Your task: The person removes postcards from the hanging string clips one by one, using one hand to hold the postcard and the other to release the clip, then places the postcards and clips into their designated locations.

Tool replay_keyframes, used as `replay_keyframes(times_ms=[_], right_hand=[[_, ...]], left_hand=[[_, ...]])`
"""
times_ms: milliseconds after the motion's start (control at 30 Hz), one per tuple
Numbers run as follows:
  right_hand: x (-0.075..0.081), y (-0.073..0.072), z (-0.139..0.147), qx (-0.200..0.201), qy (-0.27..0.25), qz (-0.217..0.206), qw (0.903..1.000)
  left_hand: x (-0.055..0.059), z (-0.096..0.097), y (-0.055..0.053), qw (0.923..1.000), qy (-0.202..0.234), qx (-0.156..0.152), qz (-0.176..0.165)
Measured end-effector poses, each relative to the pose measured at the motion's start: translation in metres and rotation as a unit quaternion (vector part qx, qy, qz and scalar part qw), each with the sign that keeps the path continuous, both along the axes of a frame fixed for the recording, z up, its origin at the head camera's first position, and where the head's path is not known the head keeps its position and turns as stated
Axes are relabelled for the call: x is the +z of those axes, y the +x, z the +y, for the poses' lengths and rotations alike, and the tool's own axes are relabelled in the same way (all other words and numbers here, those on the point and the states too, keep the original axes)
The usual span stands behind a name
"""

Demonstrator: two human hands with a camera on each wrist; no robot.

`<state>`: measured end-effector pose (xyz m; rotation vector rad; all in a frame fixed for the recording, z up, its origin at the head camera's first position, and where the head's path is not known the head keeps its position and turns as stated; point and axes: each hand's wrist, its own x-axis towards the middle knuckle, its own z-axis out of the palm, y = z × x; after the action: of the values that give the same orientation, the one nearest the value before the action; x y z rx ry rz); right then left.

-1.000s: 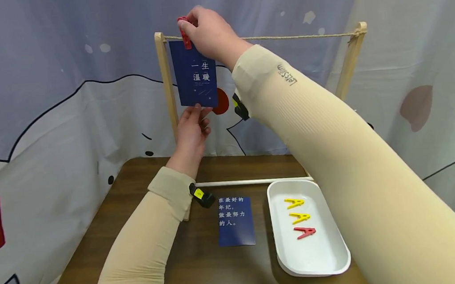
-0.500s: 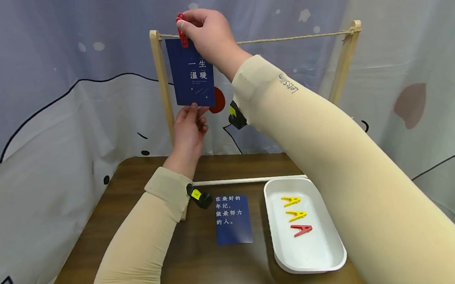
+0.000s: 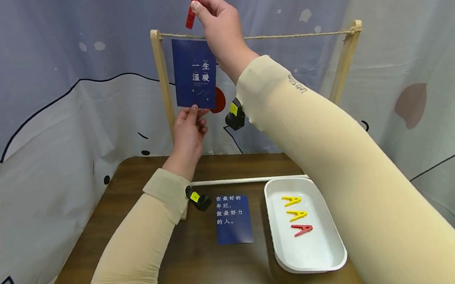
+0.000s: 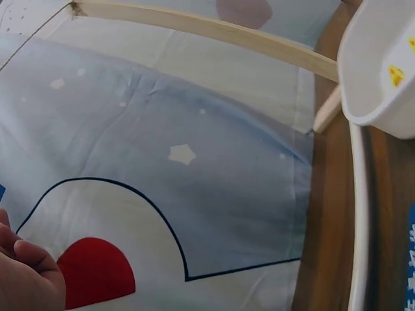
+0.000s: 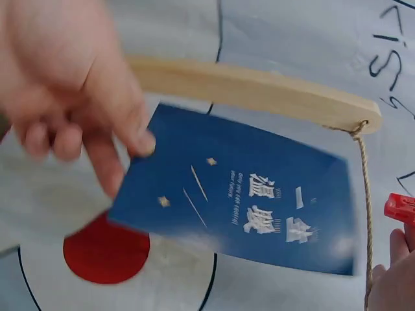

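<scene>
My left hand (image 3: 188,134) pinches the bottom edge of a dark blue card (image 3: 195,75) with white characters, thumb in front. The card stands upright with its top edge just under the rope (image 3: 283,36). Above the rope, my right hand (image 3: 224,24) pinches a red clothespin (image 3: 192,12), which is apart from both rope and card. In the right wrist view the left hand (image 5: 78,97) grips one end of the card (image 5: 240,194), and the red clothespin (image 5: 400,208) shows at the right edge. The left wrist view catches only part of the left hand (image 4: 29,275).
The rope runs between two wooden posts (image 3: 162,76). A second blue card (image 3: 234,230) lies on the brown table (image 3: 205,273). To its right, a white tray (image 3: 313,258) holds two yellow clothespins (image 3: 297,215) and a red one (image 3: 301,229). A patterned curtain (image 3: 70,127) hangs behind.
My right hand has lifted the red clothespin up off the card's top edge and rope, slightly to the right. The card has shifted a little right, still held by my left hand.
</scene>
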<state>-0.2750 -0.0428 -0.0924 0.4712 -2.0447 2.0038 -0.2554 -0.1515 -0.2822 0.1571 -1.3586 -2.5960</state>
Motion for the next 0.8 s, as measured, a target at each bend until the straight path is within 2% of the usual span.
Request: replay_keyframes(times_ms=[267, 433, 600, 800], right_hand=[[-0.005, 0.016, 0.011, -0.013, 0.01, 0.06, 0.9981], [-0.022, 0.021, 0.024, -0.017, -0.016, 0.066, 0.9976], [-0.061, 0.021, 0.049, -0.018, -0.009, 0.059, 0.9981], [-0.122, 0.042, 0.086, -0.002, 0.098, 0.036, 0.9945]], left_hand=[[-0.01, -0.003, 0.01, 0.9977, -0.064, -0.012, -0.02], [-0.023, -0.001, 0.021, 0.9918, -0.117, -0.013, -0.05], [-0.047, 0.006, 0.038, 0.9833, -0.151, -0.045, -0.091], [-0.081, 0.01, 0.064, 0.9674, -0.189, -0.091, -0.142]])
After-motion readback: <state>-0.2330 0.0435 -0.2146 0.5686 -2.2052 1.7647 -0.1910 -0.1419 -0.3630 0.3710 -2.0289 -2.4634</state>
